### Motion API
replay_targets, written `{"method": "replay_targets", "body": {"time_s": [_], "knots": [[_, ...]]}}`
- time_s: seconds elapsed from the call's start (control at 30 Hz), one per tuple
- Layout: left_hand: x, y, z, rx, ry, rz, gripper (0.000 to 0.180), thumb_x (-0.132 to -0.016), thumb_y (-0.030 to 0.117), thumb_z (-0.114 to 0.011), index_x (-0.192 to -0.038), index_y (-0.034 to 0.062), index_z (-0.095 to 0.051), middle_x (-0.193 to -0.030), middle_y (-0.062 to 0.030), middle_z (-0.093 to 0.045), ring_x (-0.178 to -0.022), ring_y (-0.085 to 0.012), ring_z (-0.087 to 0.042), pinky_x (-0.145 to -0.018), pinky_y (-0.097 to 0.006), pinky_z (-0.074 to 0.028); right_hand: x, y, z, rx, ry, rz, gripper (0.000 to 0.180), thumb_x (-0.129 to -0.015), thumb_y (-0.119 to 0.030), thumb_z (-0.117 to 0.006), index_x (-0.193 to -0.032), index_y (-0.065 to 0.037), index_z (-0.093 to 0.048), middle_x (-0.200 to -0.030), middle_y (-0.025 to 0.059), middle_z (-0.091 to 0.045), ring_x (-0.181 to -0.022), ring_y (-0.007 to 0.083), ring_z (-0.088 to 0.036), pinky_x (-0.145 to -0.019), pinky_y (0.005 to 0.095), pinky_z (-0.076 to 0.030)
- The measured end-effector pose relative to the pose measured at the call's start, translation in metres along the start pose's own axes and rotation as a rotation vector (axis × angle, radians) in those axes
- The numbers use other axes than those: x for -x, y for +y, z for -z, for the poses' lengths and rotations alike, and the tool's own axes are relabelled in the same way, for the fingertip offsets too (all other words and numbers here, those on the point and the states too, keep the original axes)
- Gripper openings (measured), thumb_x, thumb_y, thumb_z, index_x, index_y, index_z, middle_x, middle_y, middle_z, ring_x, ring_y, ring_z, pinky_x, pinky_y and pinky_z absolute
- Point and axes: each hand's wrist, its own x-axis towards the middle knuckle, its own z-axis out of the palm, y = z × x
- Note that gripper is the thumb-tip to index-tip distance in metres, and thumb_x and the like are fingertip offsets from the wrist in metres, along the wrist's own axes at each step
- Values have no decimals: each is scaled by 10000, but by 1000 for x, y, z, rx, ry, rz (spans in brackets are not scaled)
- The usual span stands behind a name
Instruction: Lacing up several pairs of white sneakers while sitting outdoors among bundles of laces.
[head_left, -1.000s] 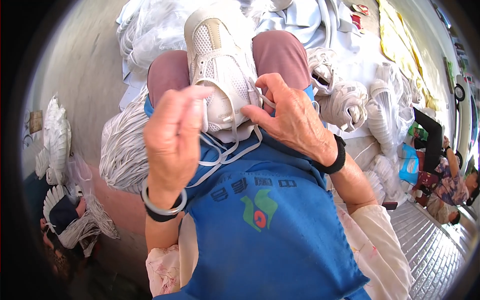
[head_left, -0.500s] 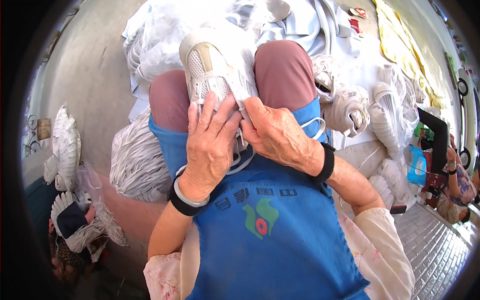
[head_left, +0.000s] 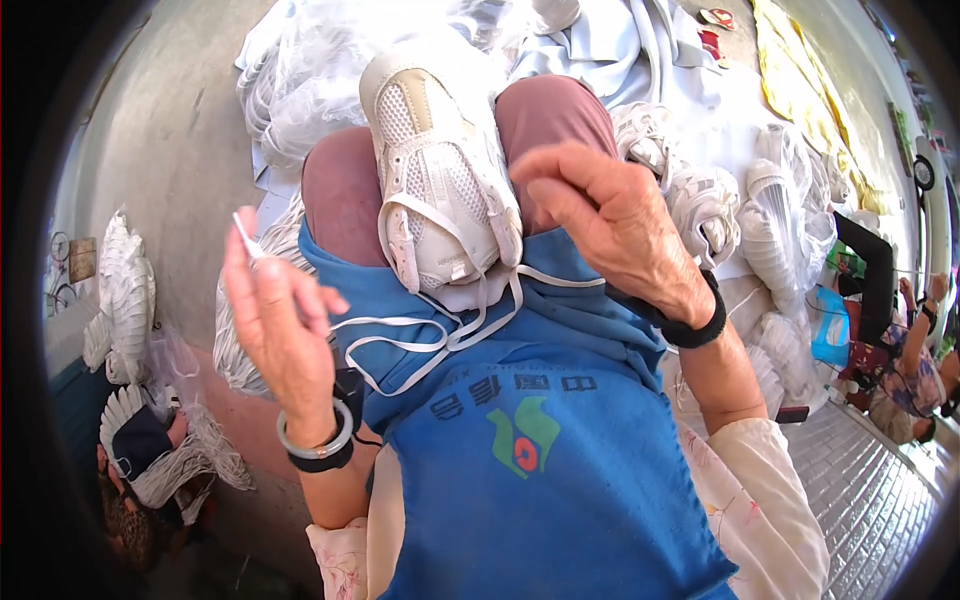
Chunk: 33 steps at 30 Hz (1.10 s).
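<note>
A white and beige sneaker rests between my knees, toe pointing away from me, its tongue and mesh upper facing up. White shoelace threads across it and trails in loops over my blue apron. To the left of the shoe, my left hand is raised, with a white lace end pinched by thumb and forefinger. My right hand hovers right of the shoe, apart from it, fingers curled and partly blurred. A strand of lace runs toward its wrist and disappears there. What its fingertips hold, if anything, is hidden.
Bundles of white laces lie at my left. More white sneakers sit right of my knee, beside plastic-wrapped bundles. Clear plastic bags and pale blue cloth lie ahead. Another person's arm shows at far right.
Both hands have left the shoe's lacing area and spread apart, the left going left and down with a lace end, the right going right. The tongue and loose loops are now uncovered.
</note>
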Motion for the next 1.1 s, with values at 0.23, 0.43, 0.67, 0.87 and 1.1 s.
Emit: {"method": "replay_targets", "body": {"time_s": [0.23,0.43,0.67,0.87,1.1], "knots": [[-11,28,-18,-80,83,-97,460,-1014,152,-376,-1447,16,-301,-576,30,-406,-451,-19,-322,-431,-165,-398,-32,-3,-11,267,-66,40,179,-876,-75,-555,-1006,20,-633,-751,175,-654,-672,263,-642,-608,342,-486],[-13,8,-19,-194,-108,-128,427,-1010,147,-405,-1411,0,-376,-609,34,-462,-489,-14,-402,-455,-154,-390,-33,-11,-10,75,-66,-31,158,-870,-80,-563,-965,20,-640,-739,159,-649,-648,228,-625,-589,315,-478],[-31,-2,-44,-203,-34,74,229,-968,192,-523,-1115,24,-576,-672,10,-507,-476,-24,-423,-407,-166,-329,-38,-15,-18,-6,-91,-109,128,-859,-78,-580,-900,19,-654,-725,155,-641,-636,244,-617,-594,311,-482],[-51,-23,-41,-431,-187,-56,146,-903,129,-637,-913,0,-570,-753,12,-540,-645,-55,-461,-588,-199,-404,-43,1,-18,244,-8,135,100,-825,-56,-607,-884,-1,-666,-728,159,-631,-674,313,-619,-614,360,-490],[-53,-21,-40,-415,-188,89,155,-874,132,-680,-865,18,-575,-690,36,-519,-630,-38,-441,-565,-194,-396,-50,-1,-24,304,14,283,85,-806,-38,-598,-856,-1,-656,-737,157,-596,-684,313,-592,-633,387,-474]]}}
